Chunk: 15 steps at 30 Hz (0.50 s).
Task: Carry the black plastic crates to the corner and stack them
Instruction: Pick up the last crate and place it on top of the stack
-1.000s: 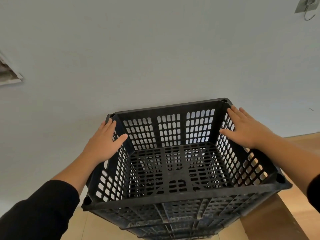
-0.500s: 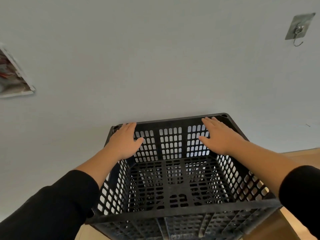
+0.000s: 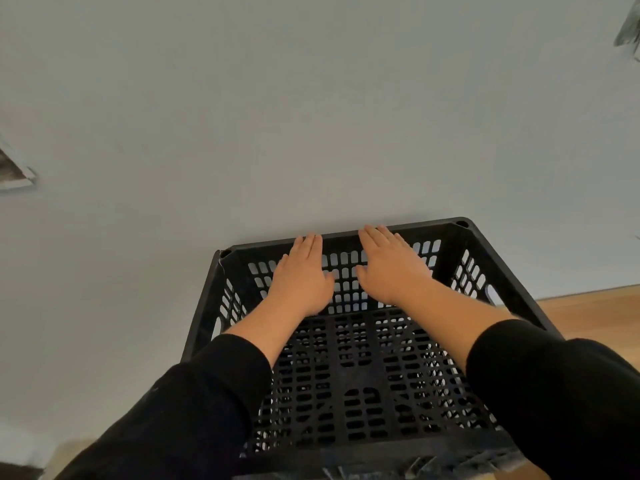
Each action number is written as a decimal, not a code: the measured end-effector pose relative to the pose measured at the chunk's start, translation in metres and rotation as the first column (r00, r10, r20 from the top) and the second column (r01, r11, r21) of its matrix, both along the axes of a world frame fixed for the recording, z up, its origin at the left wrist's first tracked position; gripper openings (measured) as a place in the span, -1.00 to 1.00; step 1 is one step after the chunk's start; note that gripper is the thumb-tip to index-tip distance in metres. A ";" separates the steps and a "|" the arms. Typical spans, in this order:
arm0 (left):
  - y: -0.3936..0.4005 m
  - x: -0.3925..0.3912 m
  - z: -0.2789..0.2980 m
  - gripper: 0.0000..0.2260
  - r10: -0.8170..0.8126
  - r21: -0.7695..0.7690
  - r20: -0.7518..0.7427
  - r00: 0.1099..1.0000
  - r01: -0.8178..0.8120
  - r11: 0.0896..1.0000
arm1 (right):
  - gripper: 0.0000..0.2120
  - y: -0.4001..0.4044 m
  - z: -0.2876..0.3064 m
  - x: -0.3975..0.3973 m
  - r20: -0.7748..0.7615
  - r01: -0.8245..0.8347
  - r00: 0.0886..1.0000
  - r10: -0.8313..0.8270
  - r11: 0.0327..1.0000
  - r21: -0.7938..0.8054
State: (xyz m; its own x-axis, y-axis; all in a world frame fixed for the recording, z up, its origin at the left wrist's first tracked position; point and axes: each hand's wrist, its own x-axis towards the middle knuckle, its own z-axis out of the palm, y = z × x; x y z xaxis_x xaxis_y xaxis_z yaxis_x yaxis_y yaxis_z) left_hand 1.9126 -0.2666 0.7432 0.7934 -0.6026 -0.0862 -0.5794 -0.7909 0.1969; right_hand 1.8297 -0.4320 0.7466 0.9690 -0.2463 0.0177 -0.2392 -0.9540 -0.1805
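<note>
A black plastic crate [image 3: 360, 386] with slotted walls and a lattice floor fills the lower middle of the view, its far rim close to the wall. More black lattice shows beneath its near edge, so it seems to sit on other crates. My left hand [image 3: 300, 277] lies flat, fingers together, against the inside of the far wall just left of centre. My right hand [image 3: 390, 268] lies flat beside it on the same wall, fingertips at the rim. Neither hand grips anything. Both arms in black sleeves reach across the crate.
A plain pale wall [image 3: 311, 116] rises right behind the crate. Wooden floor [image 3: 595, 317] shows at the right. A framed picture edge [image 3: 14, 174] hangs at the left, and a blurred wall hook [image 3: 628, 31] sits at the top right corner.
Both hands slid from the crate's left and right side walls inward along the far wall and now rest close together near its centre. The view has moved closer over the crate.
</note>
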 end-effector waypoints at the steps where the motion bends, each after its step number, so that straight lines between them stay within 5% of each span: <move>1: 0.000 0.000 -0.002 -0.27 0.004 -0.012 0.003 1.000 -0.004 1.000 | -0.26 0.001 -0.002 0.000 0.016 0.009 1.000 -0.009 1.000 0.022; 15: -0.003 -0.005 0.009 -0.08 0.030 0.034 -0.079 0.996 -0.027 0.999 | -0.13 0.005 0.000 0.001 -0.046 0.030 0.999 -0.029 0.999 0.017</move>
State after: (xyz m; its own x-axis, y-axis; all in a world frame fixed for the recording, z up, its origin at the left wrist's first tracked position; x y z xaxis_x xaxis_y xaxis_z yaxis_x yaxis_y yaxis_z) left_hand 1.9073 -0.2700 0.7518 0.8001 -0.5754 -0.1695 -0.5398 -0.8139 0.2149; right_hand 1.8307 -0.4269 0.7465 0.9611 -0.2743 -0.0316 -0.2753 -0.9432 -0.1858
